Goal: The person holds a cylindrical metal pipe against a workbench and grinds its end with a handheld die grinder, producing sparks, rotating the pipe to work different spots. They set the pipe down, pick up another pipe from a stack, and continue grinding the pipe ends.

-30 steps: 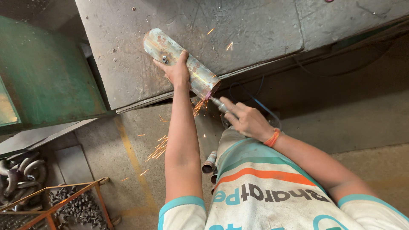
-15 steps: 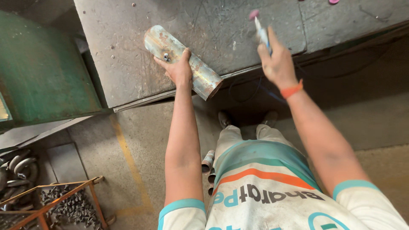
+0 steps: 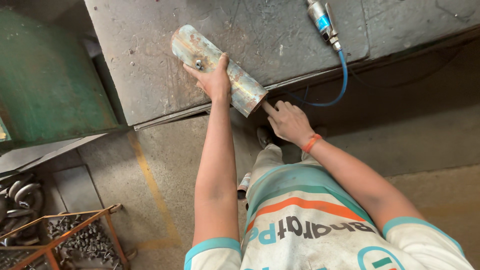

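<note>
- Nearest to me, the person's two bare arms reach forward from a white shirt with teal cuffs and an orange stripe.
- The right hand (image 3: 287,121), with an orange band (image 3: 311,143) at the wrist, holds nothing; its fingers (image 3: 268,107) are loosely spread and the forefinger tip touches the open lower end of the metal pipe (image 3: 218,70).
- The left hand (image 3: 214,80) lies on top of the pipe about halfway along, fingers wrapped over it with the thumb spread to the side, pressing it down on the surface (image 3: 150,75).
- The pipe is a short, rusty, bluish-grey cylinder lying at a slant on the scratched steel surface, its lower end jutting past the edge toward the right fingers; a small bolt (image 3: 198,64) sticks up from it just beyond the left fingers.
- Farther than the right fingers, well apart from them, a slim air tool (image 3: 321,20) lies on the surface, its blue hose (image 3: 340,85) looping down over the edge.
- Off to the left side of the left fingers, down on the concrete floor, an orange metal frame (image 3: 75,220) stands beside small dark metal parts (image 3: 82,240).
</note>
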Available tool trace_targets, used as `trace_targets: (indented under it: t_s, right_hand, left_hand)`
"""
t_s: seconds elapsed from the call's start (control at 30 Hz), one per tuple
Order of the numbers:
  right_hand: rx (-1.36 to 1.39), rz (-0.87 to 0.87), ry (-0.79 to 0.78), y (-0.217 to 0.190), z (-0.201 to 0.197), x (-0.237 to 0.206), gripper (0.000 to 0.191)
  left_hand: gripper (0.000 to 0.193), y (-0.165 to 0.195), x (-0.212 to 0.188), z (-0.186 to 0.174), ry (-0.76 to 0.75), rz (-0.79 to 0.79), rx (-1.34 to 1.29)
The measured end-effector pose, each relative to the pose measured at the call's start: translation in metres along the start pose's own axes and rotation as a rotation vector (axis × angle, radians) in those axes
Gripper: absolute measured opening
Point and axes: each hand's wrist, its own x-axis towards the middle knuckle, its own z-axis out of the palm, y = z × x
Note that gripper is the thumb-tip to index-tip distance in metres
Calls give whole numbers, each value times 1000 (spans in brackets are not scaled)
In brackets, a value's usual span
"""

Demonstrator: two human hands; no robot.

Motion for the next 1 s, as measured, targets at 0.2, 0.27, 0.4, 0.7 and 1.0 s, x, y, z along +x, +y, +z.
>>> trace_targets:
  t_s: [0.2, 0.27, 0.4, 0.7, 1.0]
  right_hand:
    - [283, 73, -247, -8, 25, -12, 70]
    - [785, 270, -426, -13, 26, -15, 73]
    - [1546, 409, -451, -14, 16, -15, 78]
    - [4, 113, 86, -6, -16, -15, 54]
    - [198, 122, 119, -14, -42, -33, 41]
  left_hand:
    - [136, -4, -2, 6, -5, -12, 6]
    - [134, -4, -3, 6, -9, -35, 12]
    - [136, -4, -8, 3, -12, -17, 13]
    - [138, -4, -15, -5, -17, -26, 34]
    - [141, -4, -14, -18, -77, -21, 62]
